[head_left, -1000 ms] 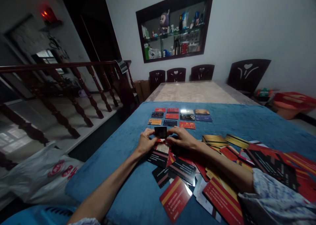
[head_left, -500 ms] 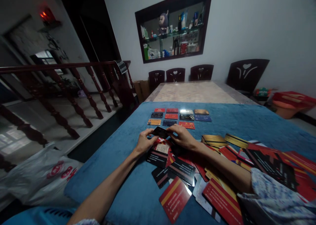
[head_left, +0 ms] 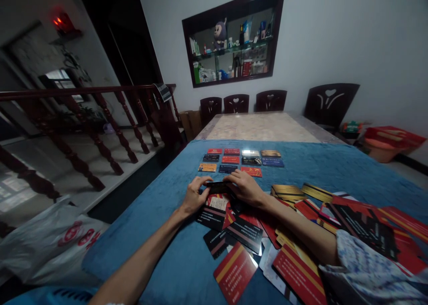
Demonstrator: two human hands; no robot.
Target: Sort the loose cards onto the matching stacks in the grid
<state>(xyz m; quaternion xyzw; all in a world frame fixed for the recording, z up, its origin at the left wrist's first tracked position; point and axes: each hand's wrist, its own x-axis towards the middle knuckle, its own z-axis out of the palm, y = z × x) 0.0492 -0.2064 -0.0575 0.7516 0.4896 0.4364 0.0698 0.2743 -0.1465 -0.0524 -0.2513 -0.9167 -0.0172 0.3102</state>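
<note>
Between my two hands is a black card (head_left: 218, 187), tilted so that its face appears narrow. My left hand (head_left: 195, 195) pinches its left end with thumb and fingers, and my right hand (head_left: 246, 187) grips the right end. Just below them lies an overlapping heap of cards, among them a black card with white lettering (head_left: 211, 218) and a red card with a yellow stripe (head_left: 236, 273). Beyond my hands, several cards lie face up in neat rows, including an orange card (head_left: 207, 167) and a blue card (head_left: 273, 162).
A larger spread of loose red, black and gold cards (head_left: 364, 220) covers the right side of the blue cloth (head_left: 160, 224). Dark chairs (head_left: 236, 103) line the table's far end. A wooden railing (head_left: 110, 151) and a white plastic bag (head_left: 50, 242) are at left.
The black card has tipped to a flatter angle, showing less of its face. Both hands keep hold of it. The laid-out rows look the same, and the camera view has shifted slightly.
</note>
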